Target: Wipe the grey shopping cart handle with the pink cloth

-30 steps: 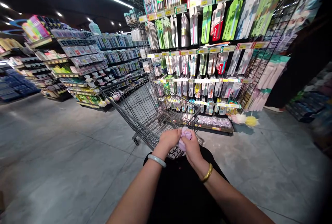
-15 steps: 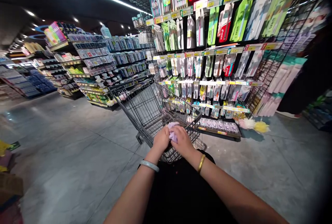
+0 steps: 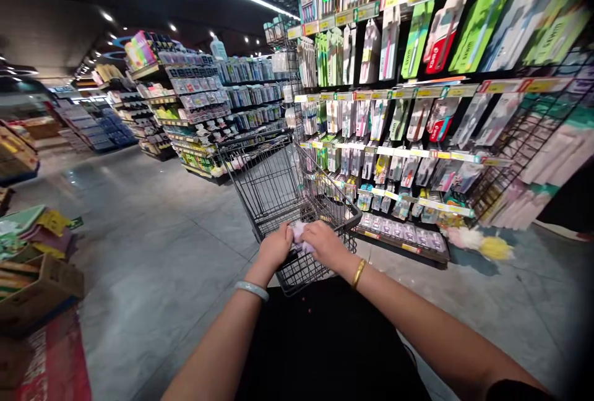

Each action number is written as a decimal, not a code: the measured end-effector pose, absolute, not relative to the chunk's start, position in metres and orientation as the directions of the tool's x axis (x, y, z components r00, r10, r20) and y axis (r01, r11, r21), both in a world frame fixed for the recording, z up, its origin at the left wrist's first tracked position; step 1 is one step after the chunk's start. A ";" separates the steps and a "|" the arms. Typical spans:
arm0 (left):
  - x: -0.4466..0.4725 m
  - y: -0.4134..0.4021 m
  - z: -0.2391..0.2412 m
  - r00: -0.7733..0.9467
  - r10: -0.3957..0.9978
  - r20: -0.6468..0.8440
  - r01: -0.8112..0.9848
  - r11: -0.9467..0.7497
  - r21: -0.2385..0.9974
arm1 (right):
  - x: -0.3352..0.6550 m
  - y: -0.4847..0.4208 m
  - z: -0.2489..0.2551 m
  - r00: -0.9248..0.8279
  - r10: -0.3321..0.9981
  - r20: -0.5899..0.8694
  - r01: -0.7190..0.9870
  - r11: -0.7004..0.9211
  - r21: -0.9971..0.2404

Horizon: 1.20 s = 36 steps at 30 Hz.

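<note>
A small pale purple soft item (image 3: pixel 299 237) is pinched between both my hands just over the near rim of a dark wire shopping cart (image 3: pixel 271 187). My left hand (image 3: pixel 275 249) is closed on its left side, with a pale bangle on that wrist. On its right side my right hand (image 3: pixel 324 243) is closed too, a gold bangle on the wrist. What the item is stays unclear, since my fingers cover most of it.
A tall wire rack of packaged toothbrushes (image 3: pixel 408 98) stands right of the cart, with yellow and white puffs (image 3: pixel 477 241) at its foot. More shelves (image 3: pixel 185 110) line the aisle behind. Cardboard boxes with goods (image 3: pixel 32 265) sit at the left on the grey floor.
The view has swung left, so the cart and rack shifted right and boxes came into view at left. Both hands kept hold of the purple item and moved forward over the cart's rim.
</note>
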<state>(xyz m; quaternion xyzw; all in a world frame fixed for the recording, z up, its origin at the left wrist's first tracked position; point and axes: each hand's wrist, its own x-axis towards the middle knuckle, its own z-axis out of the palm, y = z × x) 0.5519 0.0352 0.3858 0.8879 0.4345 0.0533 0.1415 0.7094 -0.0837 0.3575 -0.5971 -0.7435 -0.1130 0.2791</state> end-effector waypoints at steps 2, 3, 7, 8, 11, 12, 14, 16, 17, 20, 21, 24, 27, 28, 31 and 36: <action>0.546 0.042 0.385 0.606 0.795 -0.027 0.768 -0.576 0.281 | 0.734 -0.086 0.352 -0.046 0.814 0.579 0.975 0.164 -0.152; 0.543 0.045 0.385 0.604 0.797 -0.026 0.771 -0.575 0.272 | 0.747 -0.086 0.348 0.022 0.793 0.609 0.981 0.100 -0.166; 0.532 0.054 0.383 0.606 0.795 -0.030 0.778 -0.584 0.232 | 0.765 -0.075 0.331 0.145 0.686 0.713 0.972 0.036 -0.233; 0.530 0.056 0.382 0.608 0.793 -0.039 0.779 -0.587 0.222 | 0.760 -0.070 0.328 0.158 0.668 0.727 0.968 0.042 -0.248; 0.519 0.068 0.381 0.610 0.789 -0.077 0.786 -0.589 0.186 | 0.732 -0.051 0.326 0.190 0.648 0.737 0.955 0.050 -0.291; 0.514 0.074 0.380 0.607 0.790 -0.086 0.790 -0.588 0.173 | 0.723 -0.046 0.327 0.181 0.657 0.732 0.954 0.064 -0.294; 0.502 0.088 0.380 0.600 0.794 -0.095 0.797 -0.585 0.148 | 0.706 -0.036 0.330 0.128 0.684 0.719 0.955 0.112 -0.276; 0.489 0.105 0.380 0.593 0.798 -0.106 0.804 -0.581 0.125 | 0.693 -0.027 0.334 0.050 0.709 0.703 0.956 0.170 -0.239; 0.482 0.113 0.380 0.591 0.799 -0.112 0.806 -0.581 0.114 | 0.687 -0.023 0.336 0.009 0.721 0.693 0.955 0.199 -0.219; 0.463 0.132 0.382 0.583 0.801 -0.137 0.812 -0.577 0.087 | 0.671 -0.009 0.338 -0.087 0.754 0.652 0.950 0.260 -0.174; 0.458 0.136 0.383 0.581 0.801 -0.144 0.814 -0.575 0.083 | 0.665 -0.004 0.338 -0.105 0.762 0.639 0.949 0.268 -0.164; 0.446 0.146 0.385 0.578 0.801 -0.158 0.815 -0.575 0.072 | 0.654 0.006 0.343 -0.135 0.791 0.597 0.952 0.270 -0.141; 0.439 0.152 0.384 0.586 0.795 -0.156 0.810 -0.583 0.070 | 0.657 0.008 0.359 -0.219 0.858 0.465 0.950 0.296 -0.098; 0.437 0.153 0.384 0.592 0.791 -0.153 0.805 -0.589 0.072 | 0.662 0.008 0.368 -0.251 0.880 0.404 0.948 0.307 -0.080; 0.429 0.156 0.384 0.613 0.780 -0.129 0.790 -0.607 0.085 | 0.683 0.003 0.396 -0.232 0.941 0.246 0.969 0.244 -0.022; 0.408 0.161 0.388 0.615 0.785 -0.077 0.788 -0.607 0.100 | 0.697 -0.006 0.413 0.059 0.975 0.212 0.997 -0.066 0.026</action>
